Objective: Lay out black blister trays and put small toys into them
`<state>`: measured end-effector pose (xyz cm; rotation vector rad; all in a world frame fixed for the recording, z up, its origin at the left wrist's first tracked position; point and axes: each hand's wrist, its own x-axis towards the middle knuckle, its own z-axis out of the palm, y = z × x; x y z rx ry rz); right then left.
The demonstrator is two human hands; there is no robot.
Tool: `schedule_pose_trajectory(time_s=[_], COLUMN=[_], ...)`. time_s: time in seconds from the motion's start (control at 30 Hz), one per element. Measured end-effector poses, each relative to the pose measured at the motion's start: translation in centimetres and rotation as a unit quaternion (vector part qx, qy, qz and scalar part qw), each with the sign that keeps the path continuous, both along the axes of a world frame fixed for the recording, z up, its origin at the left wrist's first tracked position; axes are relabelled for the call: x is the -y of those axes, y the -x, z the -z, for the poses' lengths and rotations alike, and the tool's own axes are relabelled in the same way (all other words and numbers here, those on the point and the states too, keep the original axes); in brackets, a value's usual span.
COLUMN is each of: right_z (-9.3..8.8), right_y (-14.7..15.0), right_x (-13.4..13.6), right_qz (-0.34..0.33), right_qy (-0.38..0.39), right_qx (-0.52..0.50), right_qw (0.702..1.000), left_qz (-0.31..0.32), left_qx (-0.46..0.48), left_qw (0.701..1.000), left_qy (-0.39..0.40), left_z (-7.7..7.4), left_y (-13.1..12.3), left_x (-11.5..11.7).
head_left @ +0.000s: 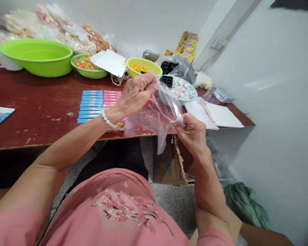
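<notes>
A clear plastic bag (166,102) is stretched between my two hands above the front edge of the red-brown table. My left hand (138,92), with a white bead bracelet at the wrist, pinches the bag's upper left part. Lower down on the right, my right hand (192,133) is closed on the other side of the bag. Beneath my left wrist, blue packets (91,106) and pink packets (112,97) lie in two overlapping columns. Through the film a small red thing (150,102) shows, too unclear to name.
Along the back stand a large green basin (38,56), a small green bowl (88,66), a yellow bowl (143,65) and a light blue basin (190,92) of small wrapped pieces. White papers (223,114) lie at the right. A cardboard box (166,167) sits under the table.
</notes>
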<state>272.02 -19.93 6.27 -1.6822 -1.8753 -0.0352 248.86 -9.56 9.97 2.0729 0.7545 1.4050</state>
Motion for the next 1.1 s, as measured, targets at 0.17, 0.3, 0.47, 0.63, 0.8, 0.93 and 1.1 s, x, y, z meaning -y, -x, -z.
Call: schedule_pose_trajectory(time_s=[0.17, 0.3, 0.47, 0.63, 0.8, 0.93, 1.1], right_z=[-3.9, -6.7, -10.2, -10.6, -8.7, -6.9, -7.4], right_y=[-0.7, -2.0, 1.6, 7.9, 7.8, 7.2, 5.6], right_x=[-1.7, -3.9, -3.9, -4.0, -8.2, -10.4, -9.4], right_qz=[-0.099, -0.157, -0.121, 0.008, -0.035, -0.006, -0.16], right_qy=[0.048, 0.063, -0.173, -0.24, -0.109, -0.026, -0.026], right_qx=[-0.109, -0.072, 0.023, 0.165, 0.043, 0.07, 0.035], right_qw=[0.988, 0.983, 0.977, 0.957, 0.993, 0.997, 0.986], left_qz=[-0.046, -0.109, -0.251, -0.238, -0.151, -0.065, -0.062], left_qx=[-0.008, -0.053, -0.109, -0.148, -0.085, -0.006, -0.045], left_qw=[0.998, 0.988, 0.944, 0.929, 0.973, 0.997, 0.994], left_qy=[-0.044, -0.101, -0.185, -0.241, -0.154, -0.049, -0.084], left_z=[-2.2, -3.1, -3.8, -4.9, -6.1, -6.6, -7.8], left_y=[1.5, 3.1, 2.5, -0.2, 0.0, 1.4, 4.6], left_x=[-1.6, -2.2, -2.0, -0.5, -1.5, -3.9, -4.6])
